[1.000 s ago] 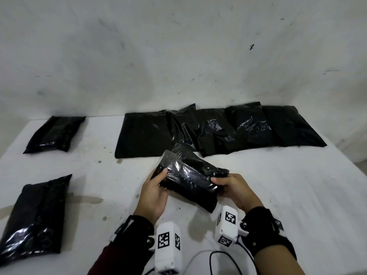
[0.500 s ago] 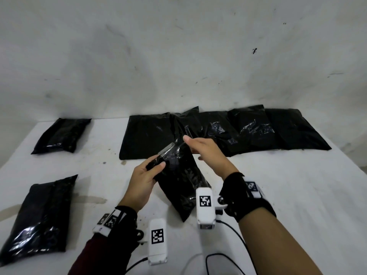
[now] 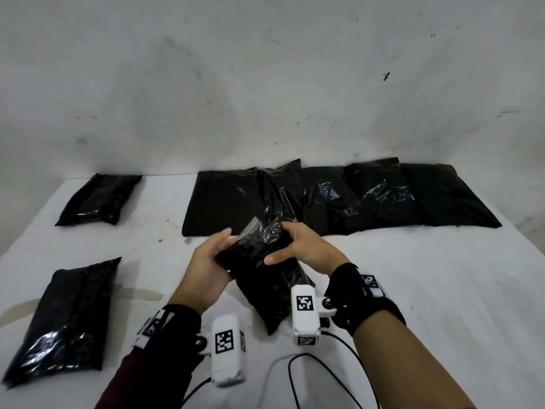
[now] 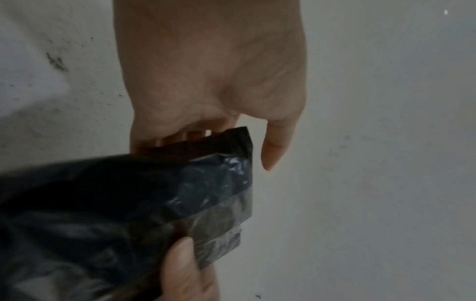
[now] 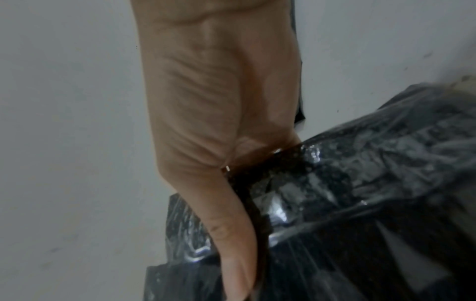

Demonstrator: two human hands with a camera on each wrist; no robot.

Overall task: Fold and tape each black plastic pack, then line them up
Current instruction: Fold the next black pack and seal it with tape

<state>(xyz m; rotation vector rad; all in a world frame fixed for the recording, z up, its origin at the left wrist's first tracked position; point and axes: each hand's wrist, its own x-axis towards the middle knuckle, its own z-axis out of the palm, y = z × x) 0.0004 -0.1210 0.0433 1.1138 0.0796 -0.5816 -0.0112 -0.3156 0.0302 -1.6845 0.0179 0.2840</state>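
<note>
A black plastic pack (image 3: 265, 278) hangs above the white table (image 3: 413, 290) between both hands, its lower end pointing down toward me. My left hand (image 3: 212, 258) grips its upper left side, fingers behind it and thumb (image 4: 180, 262) on the front. My right hand (image 3: 298, 246) grips the top from the right, thumb (image 5: 231, 234) lying across the glossy plastic (image 5: 335, 203). In the left wrist view the pack (image 4: 115, 213) shows a clear strip at its end. Several more black packs (image 3: 339, 196) lie overlapping in a row at the back.
Two folded black packs lie on the left: one (image 3: 100, 199) at the back left, one (image 3: 65, 317) at the near left. A stained white wall (image 3: 265, 84) rises behind the table. Cables (image 3: 309, 376) trail near the front edge.
The pack has swung from lying crosswise to hanging on end. My right hand went from its right end up to its top, then came down to grip the upper part.
</note>
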